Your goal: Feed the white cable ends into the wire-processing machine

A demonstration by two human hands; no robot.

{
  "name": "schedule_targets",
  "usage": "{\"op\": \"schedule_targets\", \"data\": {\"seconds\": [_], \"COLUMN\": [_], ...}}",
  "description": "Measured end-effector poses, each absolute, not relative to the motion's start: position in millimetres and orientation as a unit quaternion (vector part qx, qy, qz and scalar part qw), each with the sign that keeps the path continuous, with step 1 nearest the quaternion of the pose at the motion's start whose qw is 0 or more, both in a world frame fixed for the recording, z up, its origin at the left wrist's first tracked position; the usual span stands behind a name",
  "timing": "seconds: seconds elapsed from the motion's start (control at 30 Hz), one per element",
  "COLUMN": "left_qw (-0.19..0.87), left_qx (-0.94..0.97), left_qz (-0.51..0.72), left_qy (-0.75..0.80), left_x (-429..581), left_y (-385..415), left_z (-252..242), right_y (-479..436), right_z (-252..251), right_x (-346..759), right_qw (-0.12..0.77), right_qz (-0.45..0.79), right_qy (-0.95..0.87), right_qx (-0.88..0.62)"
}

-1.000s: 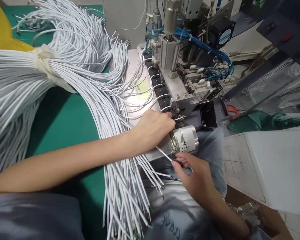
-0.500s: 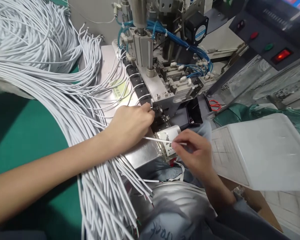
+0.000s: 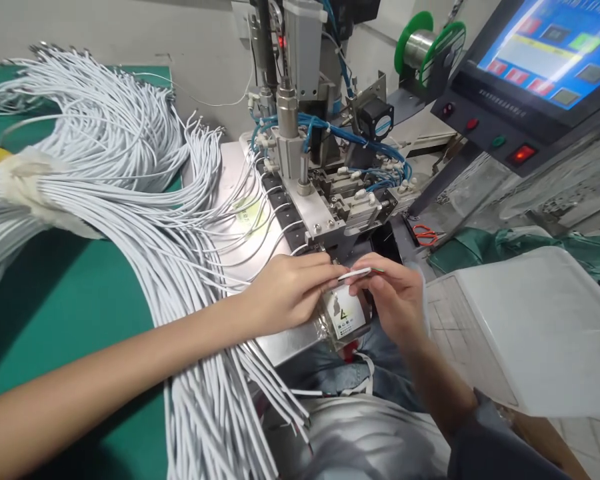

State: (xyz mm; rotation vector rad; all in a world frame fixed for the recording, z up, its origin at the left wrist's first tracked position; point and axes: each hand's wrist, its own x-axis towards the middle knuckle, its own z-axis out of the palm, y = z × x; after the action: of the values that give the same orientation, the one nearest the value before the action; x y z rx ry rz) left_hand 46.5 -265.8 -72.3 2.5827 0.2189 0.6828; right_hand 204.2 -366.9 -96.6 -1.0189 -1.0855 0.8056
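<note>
hands (image 3: 286,295) closer together near metal tabletop (image 3: 287,345)

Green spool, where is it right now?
In the head view, the green spool sits at upper right, just left of the lit screen.

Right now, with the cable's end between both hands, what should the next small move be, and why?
Probably the right hand should straighten the coloured wires while the left hand steadies the cable: the left fingertips are at the cable near its end, and the wires stick out close against the right hand.
</note>
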Motion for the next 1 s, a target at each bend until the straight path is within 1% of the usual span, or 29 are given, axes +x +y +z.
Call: {"op": "schedule_targets", "data": {"seconds": [0.1,0.2,0.27,0.37,0.43,0.57,0.67,0.77,0.9,0.97,1.0], "left_qw": [0.280,0.340,0.334,0.277,0.226,0.098,0.040,0.043,0.099,0.114,0.104], "left_qx": [0.919,0.892,0.890,0.903,0.917,0.943,0.954,0.952,0.936,0.931,0.932], "left_qz": [0.268,0.293,0.304,0.321,0.321,0.313,0.293,0.296,0.333,0.341,0.343], "left_qy": [0.068,0.050,0.059,0.075,0.072,0.058,0.052,0.066,0.059,0.055,0.055], "left_x": [49,52,53,51,50,50,50,49,50,50,50], "left_y": [-269,-273,-274,-273,-271,-267,-266,-269,-272,-273,-273], "left_z": [-71,-71,-71,-73,-74,-74,-75,-76,-78,-78,-78], "right_y": [-368,-370,-371,-372,-372,-368,-363,-359,-359,-361,-363], "right_z": [-96,-96,-96,-93,-89,-79,-75,-77,-83,-87,-88], "right_x": [202,196,192,191,195,211,220,222,214,208,205], "right_qw": [0.648,0.631,0.629,0.623,0.597,0.513,0.473,0.489,0.544,0.560,0.564], "right_qz": [0.279,0.239,0.216,0.192,0.201,0.270,0.317,0.321,0.311,0.275,0.240], "right_qy": [-0.506,-0.537,-0.530,-0.514,-0.527,-0.572,-0.591,-0.584,-0.570,-0.572,-0.574], "right_qx": [-0.496,-0.506,-0.526,-0.558,-0.571,-0.580,-0.571,-0.562,-0.531,-0.533,-0.543]}}
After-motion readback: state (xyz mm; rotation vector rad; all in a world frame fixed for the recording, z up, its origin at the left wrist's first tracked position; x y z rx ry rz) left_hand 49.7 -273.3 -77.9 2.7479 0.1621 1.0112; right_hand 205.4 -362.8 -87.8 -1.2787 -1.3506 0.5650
